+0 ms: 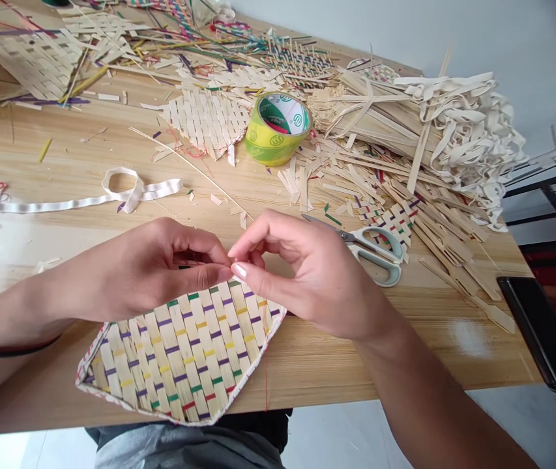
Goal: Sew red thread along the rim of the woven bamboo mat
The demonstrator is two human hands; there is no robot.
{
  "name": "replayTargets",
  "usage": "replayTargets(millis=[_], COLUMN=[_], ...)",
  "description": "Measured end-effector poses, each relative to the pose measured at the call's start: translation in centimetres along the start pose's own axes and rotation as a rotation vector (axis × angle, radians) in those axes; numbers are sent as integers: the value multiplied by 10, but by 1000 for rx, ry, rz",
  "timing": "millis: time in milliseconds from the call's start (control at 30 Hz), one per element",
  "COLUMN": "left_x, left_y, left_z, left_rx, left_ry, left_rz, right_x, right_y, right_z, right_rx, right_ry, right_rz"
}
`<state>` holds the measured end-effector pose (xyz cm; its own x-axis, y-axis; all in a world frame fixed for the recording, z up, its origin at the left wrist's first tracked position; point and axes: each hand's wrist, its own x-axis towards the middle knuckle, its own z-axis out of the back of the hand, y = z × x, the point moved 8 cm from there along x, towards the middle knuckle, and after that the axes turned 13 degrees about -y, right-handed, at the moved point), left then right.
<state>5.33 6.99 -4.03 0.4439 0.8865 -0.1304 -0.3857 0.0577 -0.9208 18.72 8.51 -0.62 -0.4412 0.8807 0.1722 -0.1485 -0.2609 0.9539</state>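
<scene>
A woven bamboo panel [184, 355] with purple, yellow, green and red strips lies at the table's front edge. White binding tape, stitched with red thread, runs round its rim. My left hand [160, 270] is closed at the panel's far edge, its thumb and forefinger pinched there. Against those fingertips, my right hand [297, 273] is pinched too; whatever sits between its finger and thumb is hidden. A thin red thread [266, 365] hangs down over the panel's right side. Scissors [378, 251] with pale handles lie just beyond my right hand.
A yellow-green tape roll [278, 130] stands mid-table. White tape [62, 205] lies at left. Other woven pieces [204, 120], bamboo scraps and strip bundles [385, 124] cover the back. Tangled white tape [478, 137] sits at right. A black phone [541, 332] juts over the right edge.
</scene>
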Motion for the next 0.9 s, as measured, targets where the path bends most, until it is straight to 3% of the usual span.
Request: replayTargets(millis=[100, 567, 900], left_x=[-1, -1, -1], left_y=[1, -6, -6], left_z=[-3, -3, -5], left_rx=[-25, -70, -73], left_ry=[46, 73, 88], left_rz=[41, -4, 3], right_x=[0, 0, 0], right_y=[0, 6, 16], right_z=[-1, -3, 1], right_rx=[-10, -38, -141], right_ry=[35, 107, 117], right_rz=[-8, 78, 229])
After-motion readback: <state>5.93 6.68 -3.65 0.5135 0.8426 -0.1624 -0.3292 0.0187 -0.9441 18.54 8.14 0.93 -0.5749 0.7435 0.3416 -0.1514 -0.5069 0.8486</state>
